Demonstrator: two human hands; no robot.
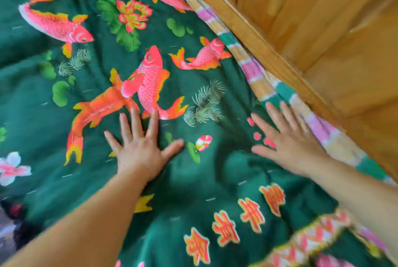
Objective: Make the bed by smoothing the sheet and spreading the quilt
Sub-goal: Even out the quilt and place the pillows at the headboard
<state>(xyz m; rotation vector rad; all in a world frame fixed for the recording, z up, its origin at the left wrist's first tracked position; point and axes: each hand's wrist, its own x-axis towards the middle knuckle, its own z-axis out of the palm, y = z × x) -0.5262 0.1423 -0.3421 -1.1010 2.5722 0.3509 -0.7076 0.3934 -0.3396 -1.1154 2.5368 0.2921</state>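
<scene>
Both bare forearms reached in — left hand (140, 148) and right hand (288, 144) lay flat, fingers spread, on green koi-print quilt (193, 180) beside striped multicoloured sheet (254, 68) — wooden headboard (323, 29) alongside.

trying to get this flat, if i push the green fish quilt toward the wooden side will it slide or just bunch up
Probably bunches: the green fish quilt already shows soft folds between the left hand and right hand. It looks floppy and thick, so likely pile against the wooden side.

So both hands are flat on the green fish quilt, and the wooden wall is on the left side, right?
Not quite. The left hand and right hand do lie flat on the green fish quilt, but the head view shows the wooden wall on the right side.
</scene>
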